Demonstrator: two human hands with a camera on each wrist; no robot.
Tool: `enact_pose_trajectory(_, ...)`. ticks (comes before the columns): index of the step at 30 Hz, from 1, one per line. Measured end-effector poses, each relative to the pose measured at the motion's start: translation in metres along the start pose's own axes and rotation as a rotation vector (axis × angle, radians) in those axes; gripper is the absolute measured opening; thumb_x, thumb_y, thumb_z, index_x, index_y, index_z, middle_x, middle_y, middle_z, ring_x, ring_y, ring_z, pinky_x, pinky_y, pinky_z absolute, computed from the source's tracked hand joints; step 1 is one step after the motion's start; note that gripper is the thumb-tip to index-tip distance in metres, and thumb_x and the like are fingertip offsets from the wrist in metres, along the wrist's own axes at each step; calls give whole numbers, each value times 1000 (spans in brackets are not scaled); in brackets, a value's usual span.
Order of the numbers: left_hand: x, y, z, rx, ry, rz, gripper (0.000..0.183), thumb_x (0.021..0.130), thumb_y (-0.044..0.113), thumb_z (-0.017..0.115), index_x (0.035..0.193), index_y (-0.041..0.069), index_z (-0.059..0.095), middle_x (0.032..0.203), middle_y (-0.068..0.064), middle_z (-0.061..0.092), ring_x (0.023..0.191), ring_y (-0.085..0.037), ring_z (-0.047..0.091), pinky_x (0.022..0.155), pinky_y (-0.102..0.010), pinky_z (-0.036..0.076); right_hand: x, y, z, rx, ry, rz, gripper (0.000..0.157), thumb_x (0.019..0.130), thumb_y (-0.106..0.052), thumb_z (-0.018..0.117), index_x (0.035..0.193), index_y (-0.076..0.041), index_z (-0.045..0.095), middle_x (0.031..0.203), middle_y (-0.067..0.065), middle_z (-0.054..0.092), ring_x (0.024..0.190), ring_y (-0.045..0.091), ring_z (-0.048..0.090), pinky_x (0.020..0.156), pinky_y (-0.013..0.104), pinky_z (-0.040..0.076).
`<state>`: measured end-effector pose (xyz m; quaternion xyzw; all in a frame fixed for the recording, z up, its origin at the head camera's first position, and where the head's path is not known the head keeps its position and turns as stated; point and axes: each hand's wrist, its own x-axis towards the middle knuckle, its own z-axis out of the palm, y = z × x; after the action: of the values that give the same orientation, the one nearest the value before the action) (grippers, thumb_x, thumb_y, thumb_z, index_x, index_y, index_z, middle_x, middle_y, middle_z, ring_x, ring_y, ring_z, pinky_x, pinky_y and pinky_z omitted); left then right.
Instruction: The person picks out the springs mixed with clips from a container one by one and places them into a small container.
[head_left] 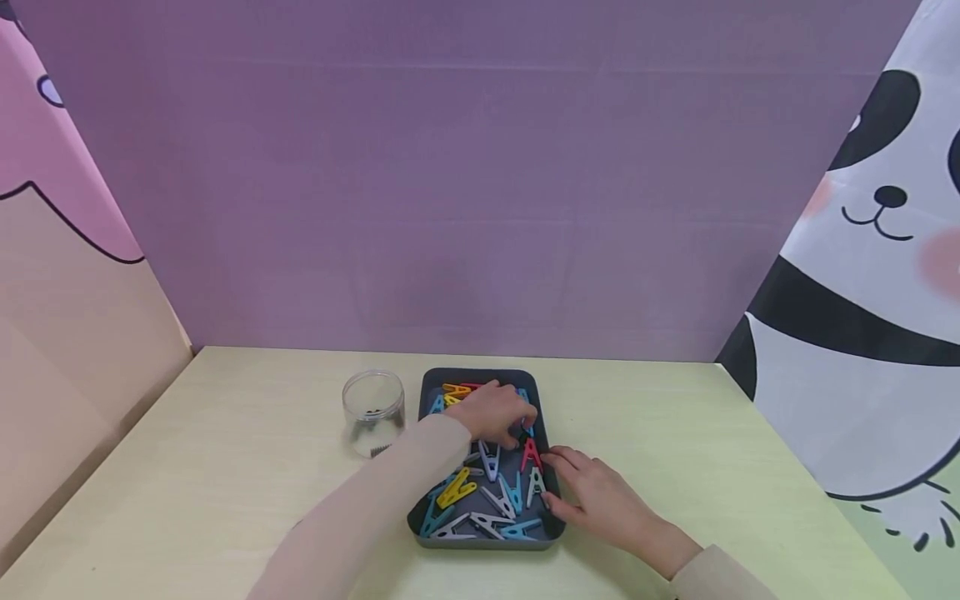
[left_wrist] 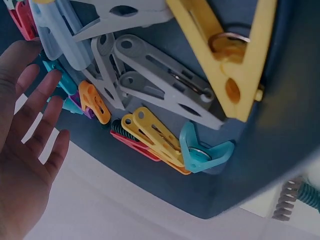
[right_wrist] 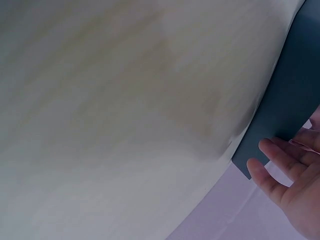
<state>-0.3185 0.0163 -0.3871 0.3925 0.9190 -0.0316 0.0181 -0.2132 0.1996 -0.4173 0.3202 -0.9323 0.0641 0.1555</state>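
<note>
My left hand [head_left: 495,412] reaches into a dark grey tray [head_left: 489,543] of plastic clothespins. In the left wrist view its fingers [left_wrist: 36,102] spread loosely over the tray's edge, thumb and forefinger around a small dark coil [left_wrist: 42,57]. A red clothespin [head_left: 531,454] and a pale blue one [left_wrist: 67,35] lie near its fingertips. Another dark green coil [left_wrist: 125,129] lies beside a yellow clothespin [left_wrist: 150,129]. My right hand [head_left: 600,500] rests against the tray's right side. Its fairly straight fingers [right_wrist: 282,157] touch the outer wall in the right wrist view.
A clear round jar [head_left: 373,396] stands left of the tray, dark coiled pieces [head_left: 375,418] inside it. Grey, teal and yellow clothespins [head_left: 456,489] cover the tray's near half. The pale table [head_left: 247,433] meets a purple backdrop [head_left: 450,208] behind the tray.
</note>
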Motion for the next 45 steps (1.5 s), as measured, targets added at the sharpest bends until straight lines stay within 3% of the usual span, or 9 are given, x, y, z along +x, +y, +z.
enact_pose_trajectory(10,5,1,7,36,-1,44,31,75,38,72,103,29,62,87,13,64,83,-6,52,86,-31,39,0,0,-1,1,-13,13,45,82,-35,63,115,-6,57,115,7,58,97,18,60,79,36,51)
enact_pose_trajectory(22,0,5,1,-14,-22,17,33,74,38,73,104,27,62,94,13,65,87,-6,54,97,-33,38,-1,0,1,-6,1,6,45,81,-35,63,115,-6,58,115,8,59,100,19,60,77,36,51)
enact_pose_trajectory(45,2,3,3,-73,-68,2,33,71,37,76,96,25,59,88,14,61,81,-3,52,95,-36,39,-1,0,1,-13,-9,12,45,82,-35,63,116,-6,57,116,8,58,101,20,59,79,36,51)
